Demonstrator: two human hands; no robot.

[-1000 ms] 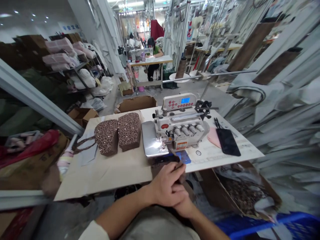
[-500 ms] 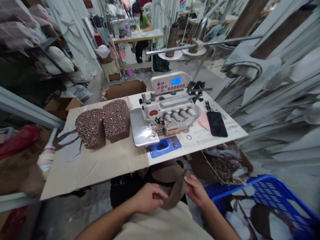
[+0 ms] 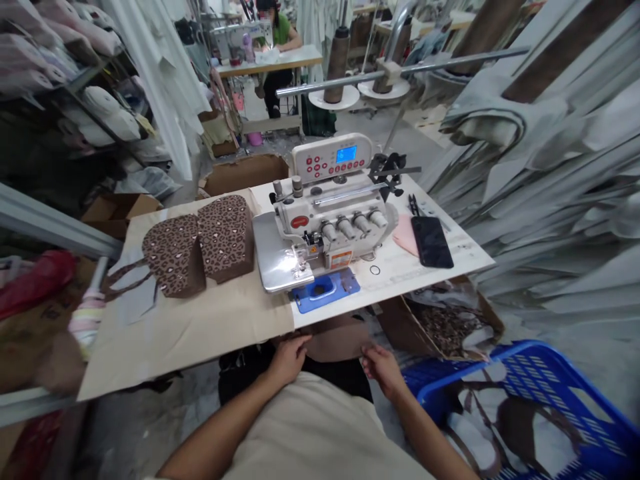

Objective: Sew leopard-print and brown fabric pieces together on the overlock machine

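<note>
A brown fabric piece (image 3: 336, 341) is stretched out over my lap, below the table's front edge. My left hand (image 3: 289, 359) is closed at its left end, with thumb and fingers drawn together on the cloth. At the right end, my right hand (image 3: 383, 368) pinches the fabric's edge between thumb and fingertips. Part of the cloth is hidden under the tabletop. Just beyond stands an overlock sewing machine (image 3: 333, 220) with a lit work plate and a blue plate (image 3: 327, 291) at its front. Two stacks of leopard-print fabric pieces (image 3: 225, 233) lie left of it.
A black phone (image 3: 432, 241), thread snips (image 3: 413, 205) and a pink cloth piece (image 3: 404, 235) lie on the table's right. At lower right are a blue basket (image 3: 543, 357) of cut pieces and a cardboard box (image 3: 407, 323) of scraps. Another person (image 3: 285, 33) sews behind.
The brown fabric, bunched between my hands before, is now spread flatter and wider. My hands have moved apart, the left one up and leftward. The view has shifted slightly.
</note>
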